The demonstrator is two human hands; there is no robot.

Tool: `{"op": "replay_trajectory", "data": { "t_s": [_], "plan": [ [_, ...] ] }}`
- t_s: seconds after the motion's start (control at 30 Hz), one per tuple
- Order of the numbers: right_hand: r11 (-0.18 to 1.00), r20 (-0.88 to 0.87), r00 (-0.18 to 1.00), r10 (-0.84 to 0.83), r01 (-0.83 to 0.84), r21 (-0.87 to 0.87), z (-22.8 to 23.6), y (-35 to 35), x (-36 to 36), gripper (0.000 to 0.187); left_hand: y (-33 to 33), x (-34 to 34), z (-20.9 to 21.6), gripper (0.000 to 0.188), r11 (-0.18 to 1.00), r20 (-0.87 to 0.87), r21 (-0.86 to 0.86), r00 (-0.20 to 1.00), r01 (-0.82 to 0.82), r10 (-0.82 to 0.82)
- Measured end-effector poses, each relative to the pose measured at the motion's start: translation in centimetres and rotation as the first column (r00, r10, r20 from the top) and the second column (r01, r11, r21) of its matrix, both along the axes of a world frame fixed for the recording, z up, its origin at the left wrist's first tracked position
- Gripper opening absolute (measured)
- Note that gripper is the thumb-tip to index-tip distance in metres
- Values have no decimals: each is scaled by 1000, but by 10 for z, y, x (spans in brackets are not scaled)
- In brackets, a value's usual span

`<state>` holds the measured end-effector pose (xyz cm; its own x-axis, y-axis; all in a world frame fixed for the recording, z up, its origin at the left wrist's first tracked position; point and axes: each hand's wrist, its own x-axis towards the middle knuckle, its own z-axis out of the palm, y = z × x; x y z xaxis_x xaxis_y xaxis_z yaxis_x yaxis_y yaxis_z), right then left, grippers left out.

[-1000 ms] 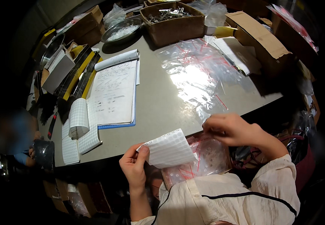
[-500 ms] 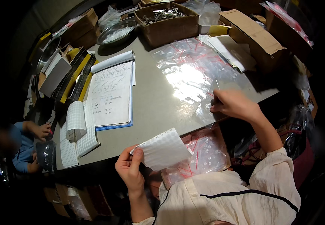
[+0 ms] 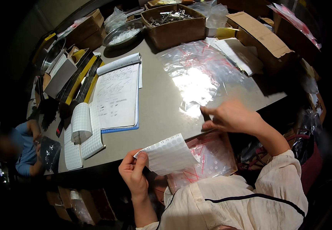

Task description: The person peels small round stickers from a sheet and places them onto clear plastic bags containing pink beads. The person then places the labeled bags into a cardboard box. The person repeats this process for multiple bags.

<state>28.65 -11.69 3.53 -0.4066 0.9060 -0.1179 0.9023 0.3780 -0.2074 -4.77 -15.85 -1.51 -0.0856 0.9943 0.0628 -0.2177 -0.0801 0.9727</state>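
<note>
My left hand (image 3: pixel 135 171) is closed on a white sheet of round stickers (image 3: pixel 168 155), thumb on top, held in front of the table's near edge. My right hand (image 3: pixel 227 117) is over the near edge of the grey table. Its thumb and index finger are apart with nothing visible between them; the hand is slightly blurred. Just beyond its fingertips lie clear plastic bags (image 3: pixel 227 73) with red strips and small round stickers, spread over the table under strong glare. Below the sheet, a box (image 3: pixel 233 165) of similar bags (image 3: pixel 212 163) sits against my body, partly covered by the sheet.
A clipboard with written pages (image 3: pixel 118 96) and sticker sheets (image 3: pixel 91 132) lie at left. Along the back stand a carton of metal parts (image 3: pixel 173 32), a metal bowl (image 3: pixel 110 41) and cardboard boxes (image 3: pixel 260 32). At far left, another person's arm (image 3: pixel 32 145) is beside a dark bag (image 3: pixel 51 153).
My right hand has come slightly nearer and its thumb and index finger have parted. The clear bag under its fingertips no longer shows at the near edge. My left hand keeps the sticker sheet.
</note>
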Motion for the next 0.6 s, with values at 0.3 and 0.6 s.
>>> {"op": "replay_trajectory", "data": {
  "t_s": [0.3, 0.6],
  "plan": [
    [997, -453, 889, 64, -79, -14, -6, 15, 12, 23, 0, 8, -3, 22, 995, -14, -50, 996, 85, -86],
    [972, -204, 979, 11, 38, 232, -23, 32, -15, 20, -1, 3, -1, 21, 997, -45, -56, 997, 54, -56]
  ]
}}
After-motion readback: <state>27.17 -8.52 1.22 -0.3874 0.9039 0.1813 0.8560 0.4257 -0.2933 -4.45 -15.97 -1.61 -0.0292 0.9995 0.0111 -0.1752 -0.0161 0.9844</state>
